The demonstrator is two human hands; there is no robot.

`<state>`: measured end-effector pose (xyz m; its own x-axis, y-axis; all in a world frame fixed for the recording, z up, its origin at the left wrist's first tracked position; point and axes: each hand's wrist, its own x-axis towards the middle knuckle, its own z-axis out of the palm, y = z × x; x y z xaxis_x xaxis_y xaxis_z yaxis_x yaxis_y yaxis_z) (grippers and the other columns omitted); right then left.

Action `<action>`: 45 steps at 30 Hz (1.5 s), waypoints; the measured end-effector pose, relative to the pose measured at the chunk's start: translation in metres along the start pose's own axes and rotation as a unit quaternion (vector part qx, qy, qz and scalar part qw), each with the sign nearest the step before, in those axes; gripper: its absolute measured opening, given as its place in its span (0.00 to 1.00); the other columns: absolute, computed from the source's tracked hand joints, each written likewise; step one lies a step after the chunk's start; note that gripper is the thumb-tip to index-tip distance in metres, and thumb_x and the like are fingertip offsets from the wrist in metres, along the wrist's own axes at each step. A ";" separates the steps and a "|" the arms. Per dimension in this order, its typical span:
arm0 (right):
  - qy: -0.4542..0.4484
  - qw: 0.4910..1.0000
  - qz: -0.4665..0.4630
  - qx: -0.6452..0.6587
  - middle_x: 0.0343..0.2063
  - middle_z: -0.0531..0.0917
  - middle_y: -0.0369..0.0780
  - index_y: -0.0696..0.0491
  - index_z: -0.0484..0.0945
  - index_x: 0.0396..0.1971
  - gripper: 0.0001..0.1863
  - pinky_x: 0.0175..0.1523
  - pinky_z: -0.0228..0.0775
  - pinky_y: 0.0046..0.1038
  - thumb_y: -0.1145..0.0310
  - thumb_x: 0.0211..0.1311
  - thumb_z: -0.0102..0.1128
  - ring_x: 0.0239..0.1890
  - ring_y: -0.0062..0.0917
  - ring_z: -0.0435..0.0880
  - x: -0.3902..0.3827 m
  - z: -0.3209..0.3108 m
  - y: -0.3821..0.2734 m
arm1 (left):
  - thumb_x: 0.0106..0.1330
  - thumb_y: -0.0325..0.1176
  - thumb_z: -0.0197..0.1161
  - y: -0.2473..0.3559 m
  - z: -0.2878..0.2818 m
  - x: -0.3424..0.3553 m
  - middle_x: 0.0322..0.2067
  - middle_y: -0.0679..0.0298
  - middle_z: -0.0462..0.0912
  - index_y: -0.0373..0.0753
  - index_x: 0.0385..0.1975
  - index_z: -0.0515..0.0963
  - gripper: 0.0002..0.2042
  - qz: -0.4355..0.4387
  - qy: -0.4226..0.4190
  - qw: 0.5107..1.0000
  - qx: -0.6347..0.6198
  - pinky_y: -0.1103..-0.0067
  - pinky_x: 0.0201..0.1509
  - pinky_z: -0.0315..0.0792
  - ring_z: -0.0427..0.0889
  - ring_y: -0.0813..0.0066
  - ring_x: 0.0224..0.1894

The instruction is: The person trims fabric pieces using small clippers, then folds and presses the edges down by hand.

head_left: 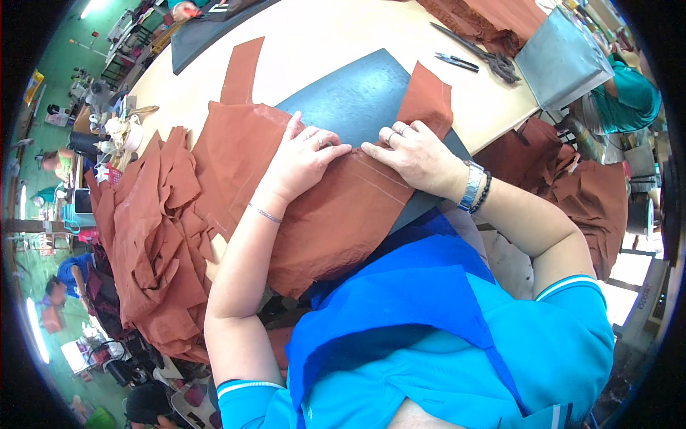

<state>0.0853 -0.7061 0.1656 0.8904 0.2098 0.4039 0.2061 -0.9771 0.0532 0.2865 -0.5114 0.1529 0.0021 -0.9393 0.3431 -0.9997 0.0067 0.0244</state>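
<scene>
Dark shears [493,61] lie between snips [459,63] and a grey box [563,63].

Bright light, glaring tube lamp [38,330] at far left, sheen on dark board [350,93], fisheye-bent edges

Turq. shirt [550,350] on show, short-slvd, white trim [246,384] at the cuffs, royal-blue apron [386,279] w/ straps [509,379] over it. R hand [423,159]: rings [395,134], silver metal watch [471,187], blk beaded bracelet [484,191] alongside. L hand [304,157]: ring [319,141], plus thin bracelet [264,213] at wrist.
</scene>
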 end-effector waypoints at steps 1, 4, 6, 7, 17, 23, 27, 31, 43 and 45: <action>-0.018 1.000 0.010 0.016 0.39 0.81 0.37 0.52 0.81 0.48 0.14 0.48 0.68 0.34 0.66 0.67 0.54 0.46 0.28 0.80 0.002 -0.003 -0.004 | 0.62 0.26 0.65 0.000 0.001 -0.001 0.42 0.75 0.84 0.59 0.44 0.89 0.16 0.000 0.000 1.000 0.001 0.49 0.79 0.56 0.84 0.73 0.50; -0.043 0.998 0.027 -0.023 0.40 0.80 0.37 0.53 0.81 0.48 0.14 0.49 0.67 0.33 0.66 0.67 0.54 0.46 0.28 0.79 0.009 0.001 -0.016 | 0.63 0.27 0.65 -0.002 0.002 -0.003 0.43 0.75 0.84 0.58 0.45 0.88 0.15 -0.001 -0.001 1.000 -0.001 0.49 0.79 0.56 0.84 0.74 0.50; -0.047 0.998 0.035 -0.038 0.41 0.80 0.38 0.55 0.80 0.48 0.14 0.50 0.66 0.32 0.66 0.67 0.54 0.46 0.28 0.79 0.012 -0.002 -0.026 | 0.64 0.28 0.66 -0.004 0.001 -0.005 0.42 0.75 0.84 0.56 0.43 0.88 0.13 -0.004 0.011 1.000 -0.007 0.50 0.79 0.55 0.84 0.75 0.50; -0.050 0.997 0.033 -0.040 0.41 0.81 0.38 0.55 0.80 0.48 0.15 0.50 0.66 0.32 0.66 0.66 0.54 0.46 0.28 0.79 0.013 -0.005 -0.027 | 0.64 0.28 0.66 -0.006 0.000 -0.005 0.42 0.75 0.84 0.56 0.43 0.88 0.13 -0.004 0.012 1.000 -0.006 0.50 0.79 0.55 0.84 0.75 0.50; -0.079 0.991 0.055 0.093 0.47 0.79 0.42 0.56 0.78 0.57 0.20 0.49 0.78 0.34 0.69 0.67 0.53 0.50 0.33 0.79 0.018 0.002 -0.025 | 0.66 0.31 0.62 -0.035 -0.005 -0.011 0.41 0.79 0.84 0.56 0.38 0.88 0.10 0.012 0.047 0.998 0.051 0.48 0.78 0.58 0.83 0.80 0.50; -0.101 0.987 0.073 0.102 0.48 0.79 0.44 0.54 0.76 0.61 0.21 0.46 0.81 0.38 0.69 0.69 0.52 0.51 0.37 0.80 0.033 -0.002 -0.028 | 0.65 0.29 0.65 -0.036 -0.003 -0.012 0.43 0.78 0.87 0.55 0.38 0.89 0.10 -0.013 0.060 0.997 0.045 0.48 0.79 0.57 0.86 0.79 0.51; -0.120 0.985 0.081 0.091 0.48 0.79 0.46 0.53 0.76 0.61 0.21 0.44 0.82 0.40 0.69 0.70 0.51 0.51 0.39 0.80 0.046 0.006 -0.027 | 0.66 0.31 0.66 -0.036 0.001 -0.011 0.46 0.80 0.87 0.57 0.39 0.89 0.09 -0.036 0.067 0.997 0.033 0.45 0.79 0.54 0.85 0.79 0.54; -0.147 0.978 0.096 0.108 0.48 0.79 0.46 0.52 0.76 0.60 0.20 0.46 0.79 0.43 0.68 0.71 0.50 0.51 0.40 0.81 0.046 0.000 -0.022 | 0.66 0.31 0.67 -0.037 0.006 -0.012 0.47 0.80 0.87 0.57 0.41 0.89 0.09 -0.058 0.065 0.996 0.018 0.44 0.79 0.53 0.84 0.78 0.58; -0.066 0.940 0.134 0.306 0.30 0.81 0.45 0.53 0.76 0.36 0.09 0.45 0.77 0.41 0.72 0.60 0.67 0.39 0.43 0.84 -0.004 -0.035 -0.025 | 0.71 0.36 0.66 -0.052 -0.031 -0.071 0.61 0.53 0.77 0.39 0.54 0.80 0.14 -0.275 0.057 0.955 -0.100 0.51 0.75 0.62 0.73 0.49 0.67; -0.090 0.949 0.123 0.277 0.29 0.82 0.46 0.52 0.76 0.36 0.05 0.45 0.78 0.42 0.74 0.61 0.62 0.39 0.44 0.85 0.003 -0.036 -0.007 | 0.73 0.43 0.64 -0.034 -0.037 -0.082 0.67 0.50 0.73 0.39 0.62 0.76 0.22 -0.323 0.001 0.946 -0.035 0.56 0.76 0.62 0.67 0.47 0.73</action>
<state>0.0718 -0.7001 0.1991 0.9839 0.0285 0.1766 0.1196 -0.8390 -0.5308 0.3209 -0.4218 0.1584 0.6125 -0.7542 0.2367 -0.7852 -0.5458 0.2926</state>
